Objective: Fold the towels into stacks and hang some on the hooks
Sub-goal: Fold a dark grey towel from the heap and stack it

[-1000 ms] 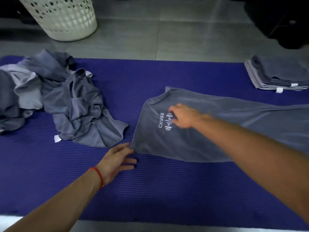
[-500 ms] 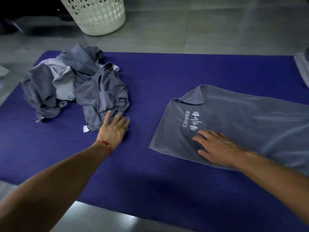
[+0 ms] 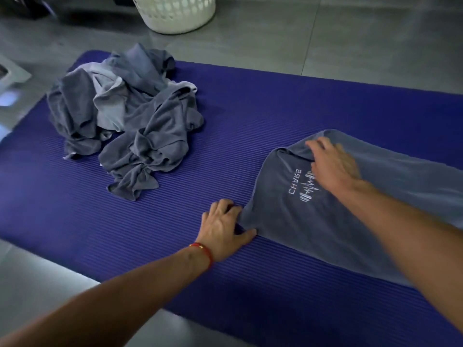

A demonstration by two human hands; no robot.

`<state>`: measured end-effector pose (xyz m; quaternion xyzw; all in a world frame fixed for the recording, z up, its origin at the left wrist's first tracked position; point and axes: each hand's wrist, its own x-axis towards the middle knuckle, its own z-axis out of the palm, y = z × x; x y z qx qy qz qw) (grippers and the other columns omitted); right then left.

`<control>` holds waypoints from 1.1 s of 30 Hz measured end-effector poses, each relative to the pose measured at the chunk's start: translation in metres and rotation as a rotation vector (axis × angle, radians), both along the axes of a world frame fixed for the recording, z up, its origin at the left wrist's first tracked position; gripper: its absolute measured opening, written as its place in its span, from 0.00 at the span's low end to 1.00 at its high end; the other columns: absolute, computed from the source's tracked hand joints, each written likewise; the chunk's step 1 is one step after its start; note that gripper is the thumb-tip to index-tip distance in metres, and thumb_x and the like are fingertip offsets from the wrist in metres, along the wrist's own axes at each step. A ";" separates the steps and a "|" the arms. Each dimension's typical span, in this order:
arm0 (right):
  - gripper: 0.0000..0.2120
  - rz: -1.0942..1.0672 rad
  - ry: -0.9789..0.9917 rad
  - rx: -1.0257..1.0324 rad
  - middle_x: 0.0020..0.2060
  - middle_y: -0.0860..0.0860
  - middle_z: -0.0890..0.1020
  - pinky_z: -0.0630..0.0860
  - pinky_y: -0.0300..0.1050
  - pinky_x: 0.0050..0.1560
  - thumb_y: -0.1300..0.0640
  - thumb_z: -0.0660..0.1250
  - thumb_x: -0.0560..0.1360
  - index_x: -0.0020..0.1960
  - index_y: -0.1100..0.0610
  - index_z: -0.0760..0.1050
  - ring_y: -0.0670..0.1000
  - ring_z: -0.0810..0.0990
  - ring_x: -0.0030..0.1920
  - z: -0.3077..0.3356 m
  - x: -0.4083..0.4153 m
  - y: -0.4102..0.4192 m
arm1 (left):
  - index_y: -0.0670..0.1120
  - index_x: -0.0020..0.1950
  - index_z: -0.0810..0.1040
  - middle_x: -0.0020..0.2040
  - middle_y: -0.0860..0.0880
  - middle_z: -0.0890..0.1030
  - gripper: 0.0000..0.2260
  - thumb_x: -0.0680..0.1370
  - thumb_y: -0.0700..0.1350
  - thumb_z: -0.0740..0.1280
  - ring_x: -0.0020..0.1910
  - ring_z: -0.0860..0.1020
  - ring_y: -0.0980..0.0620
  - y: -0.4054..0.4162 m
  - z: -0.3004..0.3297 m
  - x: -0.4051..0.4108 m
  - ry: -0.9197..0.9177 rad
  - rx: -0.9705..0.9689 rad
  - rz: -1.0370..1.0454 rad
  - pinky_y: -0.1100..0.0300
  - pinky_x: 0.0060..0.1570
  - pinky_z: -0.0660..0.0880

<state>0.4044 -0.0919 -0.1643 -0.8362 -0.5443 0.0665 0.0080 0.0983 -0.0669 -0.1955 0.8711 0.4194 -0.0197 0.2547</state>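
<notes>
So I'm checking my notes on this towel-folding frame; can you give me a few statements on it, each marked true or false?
1. The left hand is at the near corner of the spread towel. True.
2. The right hand rests on the crumpled pile. False: it is on the spread towel.
3. The pile lies on the purple mat. True.
4. The white basket stands on the mat. False: it stands on the floor beyond it.

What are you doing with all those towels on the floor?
A person is laying one grey towel flat on a purple mat to fold it. The left hand pinches the towel's near corner, and the right hand rests on the towel near its far corner. A crumpled pile of towels waits on the mat to the left, and a white laundry basket stands on the floor behind it.
</notes>
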 end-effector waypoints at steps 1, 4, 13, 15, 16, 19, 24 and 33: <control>0.27 0.011 0.012 -0.026 0.72 0.51 0.69 0.77 0.58 0.55 0.63 0.65 0.79 0.76 0.51 0.65 0.62 0.74 0.63 -0.002 0.009 0.004 | 0.50 0.63 0.78 0.61 0.52 0.73 0.21 0.74 0.59 0.70 0.61 0.70 0.49 0.000 0.001 0.009 -0.048 -0.024 0.015 0.51 0.60 0.71; 0.23 0.049 0.062 -0.006 0.68 0.52 0.75 0.77 0.58 0.59 0.68 0.65 0.77 0.70 0.53 0.74 0.62 0.77 0.63 -0.012 0.030 0.013 | 0.47 0.49 0.79 0.52 0.53 0.78 0.05 0.75 0.45 0.72 0.53 0.74 0.51 0.005 0.009 0.017 -0.241 -0.097 -0.004 0.52 0.58 0.72; 0.11 0.090 0.129 0.390 0.54 0.56 0.85 0.77 0.56 0.56 0.59 0.63 0.79 0.57 0.54 0.83 0.63 0.80 0.56 0.065 0.030 0.107 | 0.50 0.47 0.76 0.33 0.49 0.81 0.06 0.82 0.49 0.68 0.32 0.78 0.54 0.012 0.056 -0.023 -0.397 -0.405 0.318 0.61 0.37 0.75; 0.12 0.098 0.098 0.347 0.56 0.54 0.85 0.77 0.56 0.57 0.57 0.64 0.79 0.58 0.51 0.83 0.62 0.80 0.58 0.073 0.015 0.137 | 0.50 0.47 0.77 0.32 0.47 0.82 0.06 0.83 0.49 0.66 0.34 0.81 0.52 0.013 0.054 -0.046 -0.360 -0.430 0.349 0.54 0.42 0.78; 0.12 0.108 0.080 0.325 0.56 0.54 0.85 0.76 0.55 0.56 0.56 0.64 0.80 0.59 0.50 0.83 0.63 0.80 0.59 0.073 0.005 0.152 | 0.49 0.48 0.77 0.31 0.45 0.82 0.07 0.83 0.49 0.66 0.34 0.81 0.50 0.016 0.052 -0.059 -0.369 -0.445 0.409 0.49 0.44 0.79; 0.14 0.158 0.119 0.259 0.57 0.56 0.84 0.77 0.54 0.56 0.60 0.64 0.78 0.58 0.50 0.83 0.63 0.80 0.58 0.053 -0.036 0.192 | 0.46 0.47 0.79 0.33 0.43 0.82 0.06 0.82 0.47 0.68 0.32 0.81 0.46 0.027 0.039 -0.097 -0.335 -0.459 0.613 0.43 0.45 0.81; 0.28 0.288 0.295 -0.025 0.80 0.59 0.60 0.65 0.52 0.75 0.58 0.64 0.82 0.80 0.51 0.62 0.60 0.63 0.78 -0.014 -0.107 0.196 | 0.51 0.47 0.78 0.39 0.48 0.83 0.03 0.81 0.45 0.68 0.35 0.82 0.48 0.032 0.014 -0.129 -0.132 -0.318 0.675 0.50 0.41 0.81; 0.21 0.732 0.112 0.018 0.71 0.56 0.71 0.73 0.58 0.66 0.53 0.63 0.81 0.73 0.55 0.70 0.59 0.75 0.68 -0.009 -0.066 0.005 | 0.45 0.52 0.75 0.45 0.46 0.73 0.10 0.79 0.50 0.59 0.38 0.75 0.43 -0.003 0.007 -0.107 -0.046 0.455 -0.112 0.49 0.39 0.71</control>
